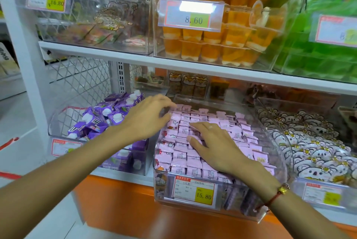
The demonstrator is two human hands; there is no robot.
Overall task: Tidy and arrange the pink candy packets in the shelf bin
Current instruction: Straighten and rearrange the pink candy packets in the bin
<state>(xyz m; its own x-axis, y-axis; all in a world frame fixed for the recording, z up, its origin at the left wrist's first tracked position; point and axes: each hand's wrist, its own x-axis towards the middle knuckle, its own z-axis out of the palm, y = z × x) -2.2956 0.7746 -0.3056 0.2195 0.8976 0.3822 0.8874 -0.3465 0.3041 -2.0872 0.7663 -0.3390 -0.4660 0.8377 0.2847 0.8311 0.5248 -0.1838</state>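
Several pink candy packets [195,158] lie in rows in a clear plastic shelf bin [274,142] with a 15.80 price tag on its front. My right hand [214,146] lies flat on the packets in the middle of the bin, fingers straight and pointing left. My left hand [148,117] reaches over the bin's left wall, fingers bent, with the fingertips touching packets at the back left corner. Whether those fingers pinch a packet is hidden.
A bin of purple packets [100,121] stands to the left, a bin of white koala-print packets [313,142] to the right. The shelf [135,55] above carries bins of orange jelly cups [218,42] and green packs. An orange base panel [119,206] runs below.
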